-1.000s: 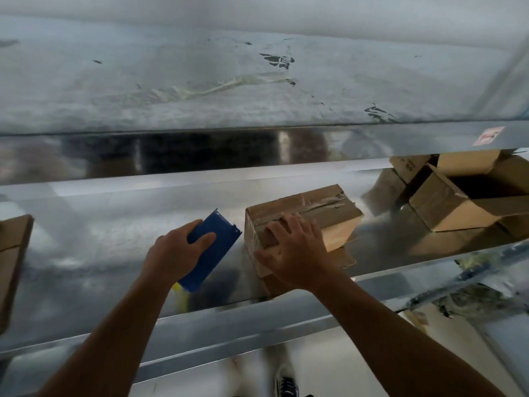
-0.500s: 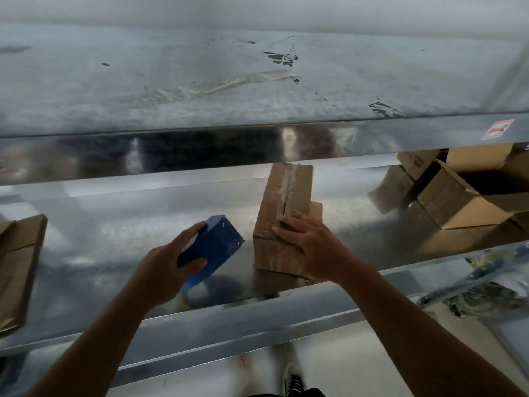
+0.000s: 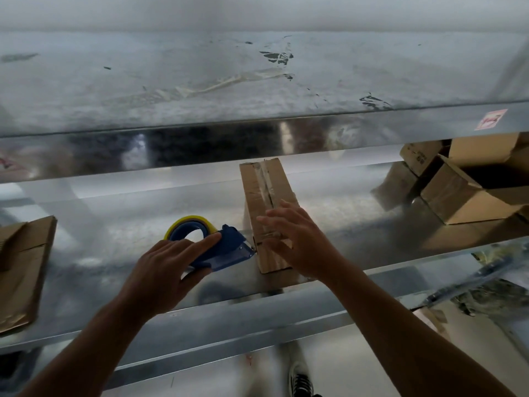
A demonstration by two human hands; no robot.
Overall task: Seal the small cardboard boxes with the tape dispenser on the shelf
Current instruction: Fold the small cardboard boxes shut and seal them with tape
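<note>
A small cardboard box (image 3: 264,190) lies lengthwise on the metal shelf (image 3: 114,224), a strip of tape along its top seam. My right hand (image 3: 297,239) hovers over its near end with fingers spread and relaxed, touching or just above the cardboard. To the left, my left hand (image 3: 169,267) grips the blue tape dispenser (image 3: 226,247), which carries a yellowish tape roll (image 3: 189,224). The dispenser's front edge sits close to the box's near left side.
An open cardboard box (image 3: 469,193) stands at the right of the shelf with another box (image 3: 418,156) behind it. A flattened carton (image 3: 23,270) lies at the left edge. The upper shelf (image 3: 257,81) overhangs the work area. A shoe (image 3: 300,379) shows below.
The box has turned from sideways to lengthwise. My left hand swung the dispenser round so its roll shows and brought it near the box. My right hand lifted and spread.
</note>
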